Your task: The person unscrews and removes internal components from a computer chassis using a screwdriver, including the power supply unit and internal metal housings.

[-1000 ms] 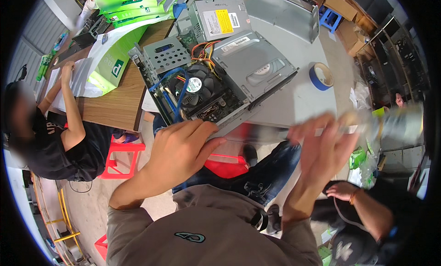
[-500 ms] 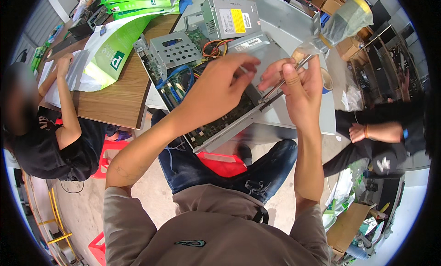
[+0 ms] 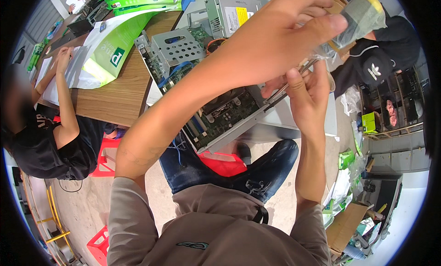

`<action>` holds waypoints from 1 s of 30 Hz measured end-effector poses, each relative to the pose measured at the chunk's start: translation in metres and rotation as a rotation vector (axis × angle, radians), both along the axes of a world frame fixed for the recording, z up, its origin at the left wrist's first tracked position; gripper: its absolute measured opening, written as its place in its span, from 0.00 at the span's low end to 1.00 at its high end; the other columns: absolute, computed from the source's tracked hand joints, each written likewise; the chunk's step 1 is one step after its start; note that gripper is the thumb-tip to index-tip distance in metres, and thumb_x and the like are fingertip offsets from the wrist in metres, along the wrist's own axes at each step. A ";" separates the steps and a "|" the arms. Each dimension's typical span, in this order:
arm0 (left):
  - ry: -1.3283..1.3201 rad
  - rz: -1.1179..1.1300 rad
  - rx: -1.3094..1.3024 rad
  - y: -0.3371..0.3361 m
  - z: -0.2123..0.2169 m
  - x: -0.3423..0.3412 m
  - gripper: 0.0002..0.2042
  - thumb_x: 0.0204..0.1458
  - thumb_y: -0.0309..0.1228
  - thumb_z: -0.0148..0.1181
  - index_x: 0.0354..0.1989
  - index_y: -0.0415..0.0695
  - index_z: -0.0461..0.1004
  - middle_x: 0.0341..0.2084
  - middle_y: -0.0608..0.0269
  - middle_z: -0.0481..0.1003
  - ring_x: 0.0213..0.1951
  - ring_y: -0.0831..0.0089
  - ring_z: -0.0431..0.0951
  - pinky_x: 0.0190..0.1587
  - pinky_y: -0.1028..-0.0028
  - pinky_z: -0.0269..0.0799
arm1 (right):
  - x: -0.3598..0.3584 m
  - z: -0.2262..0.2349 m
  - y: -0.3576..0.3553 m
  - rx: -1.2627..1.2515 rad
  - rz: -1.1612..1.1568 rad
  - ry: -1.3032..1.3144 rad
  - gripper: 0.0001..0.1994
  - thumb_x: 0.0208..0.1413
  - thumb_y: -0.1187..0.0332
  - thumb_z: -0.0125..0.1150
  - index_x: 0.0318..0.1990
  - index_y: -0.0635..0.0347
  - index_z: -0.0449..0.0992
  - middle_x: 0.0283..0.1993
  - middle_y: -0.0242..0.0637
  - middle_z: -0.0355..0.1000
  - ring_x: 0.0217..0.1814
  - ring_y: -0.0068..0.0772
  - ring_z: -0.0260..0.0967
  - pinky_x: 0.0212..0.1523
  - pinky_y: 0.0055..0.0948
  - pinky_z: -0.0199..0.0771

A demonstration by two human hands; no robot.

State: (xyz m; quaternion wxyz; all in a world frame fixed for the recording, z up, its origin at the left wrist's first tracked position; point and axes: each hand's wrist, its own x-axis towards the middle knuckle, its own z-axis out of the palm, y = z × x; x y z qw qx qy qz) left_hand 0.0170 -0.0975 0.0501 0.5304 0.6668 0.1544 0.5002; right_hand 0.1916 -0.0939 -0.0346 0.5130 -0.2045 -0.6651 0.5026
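Observation:
My right hand (image 3: 305, 93) is closed round a slim metal-shafted tool (image 3: 278, 95), whose tip angles down over the edge of an opened computer case (image 3: 225, 136). A bundle wrapped in clear plastic, with a yellow end (image 3: 363, 20), sticks out above that hand; whether it joins the tool is hidden. Reaching across the case, my left hand (image 3: 294, 34) has thumb and fingers apart, the thumb overlapping the bundle in view. Inside the case are a green circuit board (image 3: 234, 112), a perforated metal drive bracket (image 3: 177, 50) and blue cables. A power supply box (image 3: 225, 18) stands behind.
To the left, a person (image 3: 59, 142) sits at a wooden table (image 3: 110, 98) with green-and-white bags (image 3: 108, 59). Another person in black (image 3: 383, 54) bends at the far right. A red stool (image 3: 223, 164) stands under the case; a cardboard box (image 3: 347, 227) is lower right.
My left hand has moved up and right, from over the case to beside the wrapped bundle. The bundle has shifted slightly right. The person on the right has moved farther back.

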 end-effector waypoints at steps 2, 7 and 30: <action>-0.028 -0.036 0.037 0.005 0.005 0.009 0.28 0.73 0.40 0.51 0.71 0.31 0.57 0.60 0.46 0.72 0.58 0.70 0.74 0.57 0.75 0.72 | 0.000 0.001 -0.001 -0.002 -0.003 -0.047 0.14 0.74 0.69 0.49 0.59 0.65 0.58 0.37 0.50 0.77 0.33 0.40 0.81 0.38 0.34 0.83; -0.103 -0.109 0.085 0.023 0.009 0.026 0.28 0.71 0.42 0.54 0.68 0.31 0.61 0.56 0.50 0.75 0.55 0.70 0.76 0.55 0.73 0.72 | 0.001 0.004 -0.001 -0.036 0.038 -0.069 0.14 0.74 0.72 0.47 0.62 0.66 0.58 0.38 0.49 0.77 0.33 0.39 0.80 0.40 0.34 0.82; -0.212 -0.258 0.209 0.046 0.032 0.019 0.29 0.71 0.43 0.54 0.69 0.32 0.60 0.52 0.52 0.77 0.45 0.70 0.80 0.42 0.73 0.79 | 0.004 0.014 -0.002 -0.080 0.105 -0.166 0.07 0.73 0.75 0.47 0.52 0.68 0.67 0.38 0.44 0.79 0.37 0.35 0.80 0.43 0.32 0.80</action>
